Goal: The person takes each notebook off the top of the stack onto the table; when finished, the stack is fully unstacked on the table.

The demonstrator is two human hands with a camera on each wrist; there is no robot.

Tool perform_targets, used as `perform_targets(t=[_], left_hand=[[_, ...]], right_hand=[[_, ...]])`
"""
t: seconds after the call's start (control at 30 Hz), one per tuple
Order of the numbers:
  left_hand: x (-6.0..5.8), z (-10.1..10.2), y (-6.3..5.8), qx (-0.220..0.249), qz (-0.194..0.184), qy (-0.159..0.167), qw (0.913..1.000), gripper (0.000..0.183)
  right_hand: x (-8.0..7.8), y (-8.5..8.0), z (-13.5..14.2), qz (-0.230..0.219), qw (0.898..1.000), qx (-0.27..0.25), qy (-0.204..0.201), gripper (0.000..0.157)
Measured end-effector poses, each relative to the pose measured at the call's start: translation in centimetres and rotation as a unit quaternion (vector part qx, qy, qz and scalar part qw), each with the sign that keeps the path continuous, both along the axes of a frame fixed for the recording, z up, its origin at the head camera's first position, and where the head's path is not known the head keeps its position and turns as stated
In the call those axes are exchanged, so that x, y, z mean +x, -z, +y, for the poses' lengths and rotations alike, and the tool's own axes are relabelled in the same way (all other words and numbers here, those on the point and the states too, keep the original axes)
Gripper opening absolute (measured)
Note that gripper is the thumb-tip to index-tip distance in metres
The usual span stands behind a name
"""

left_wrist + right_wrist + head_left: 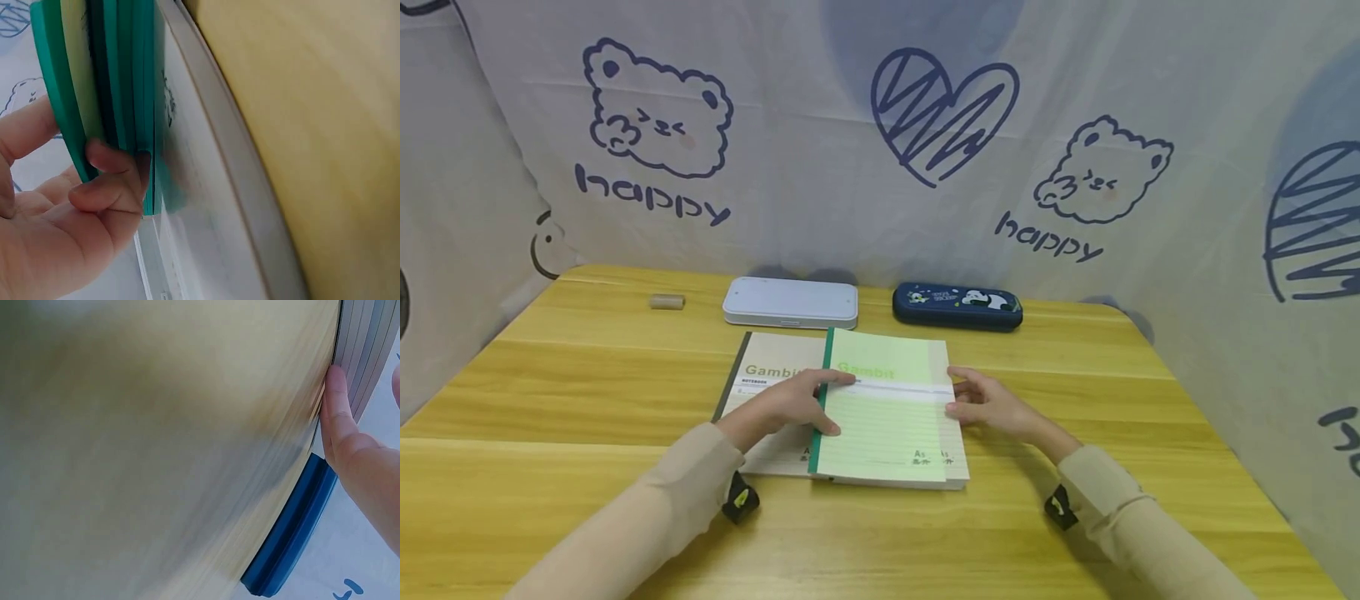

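Observation:
A stack of pale green notebooks (880, 433) with green spines lies partly over a notebook with a dark spine (760, 367). At the stack's left side my left hand (793, 400) grips the top notebook by its green spine (53, 81). Curled fingers (112, 181) sit between this notebook and the other green spines (128, 81) beneath, holding it slightly raised. My right hand (996, 408) touches the stack's right edge, with a straight finger (337, 394) against the page edges (365, 344). Its thumb shows only partly in the right wrist view.
Along the back of the wooden table (1097, 400) stand a white pencil case (790, 302) and a dark blue pencil case with pandas (957, 307). A small brownish cylinder (666, 302) lies farther left. A printed cloth (805, 167) hangs behind the table.

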State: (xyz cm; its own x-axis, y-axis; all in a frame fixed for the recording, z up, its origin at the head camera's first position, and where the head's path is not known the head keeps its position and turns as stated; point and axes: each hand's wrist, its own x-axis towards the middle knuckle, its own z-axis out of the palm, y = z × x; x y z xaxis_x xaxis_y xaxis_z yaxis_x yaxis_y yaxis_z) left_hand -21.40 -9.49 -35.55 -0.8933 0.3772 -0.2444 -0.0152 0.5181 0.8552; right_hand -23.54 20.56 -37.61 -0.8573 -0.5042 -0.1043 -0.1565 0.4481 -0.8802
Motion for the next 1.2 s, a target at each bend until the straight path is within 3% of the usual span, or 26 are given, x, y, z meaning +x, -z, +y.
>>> perform_targets(t=[0.2,0.43,0.63,0.87,1.2], left_hand=[[0.4,-1.2,-0.3,0.051,-0.047,-0.017,0.9975,0.069],[0.8,-2.4,-0.4,0.152,-0.081,-0.024,0.9848,0.065],[1.2,-2.8,-0.7,0.172,-0.098,-0.056,0.9786,0.061],[1.6,-3.6,-0.7,0.2,-0.094,-0.058,0.9736,0.06],[2.1,-6.3,-1.1,0.245,-0.068,-0.032,0.9665,0.064]], right_hand=[[0.0,0.0,-0.1,0.001,1.0,-0.001,-0.003,0.065],[0.0,-0.1,-0.1,0.001,1.0,0.002,-0.003,0.064],[0.1,-0.1,-0.2,0.006,1.0,0.016,0.004,0.062],[0.0,0.1,-0.2,0.024,0.999,0.035,0.004,0.063],[0.1,-0.1,-0.3,0.027,0.999,0.033,0.004,0.064]])
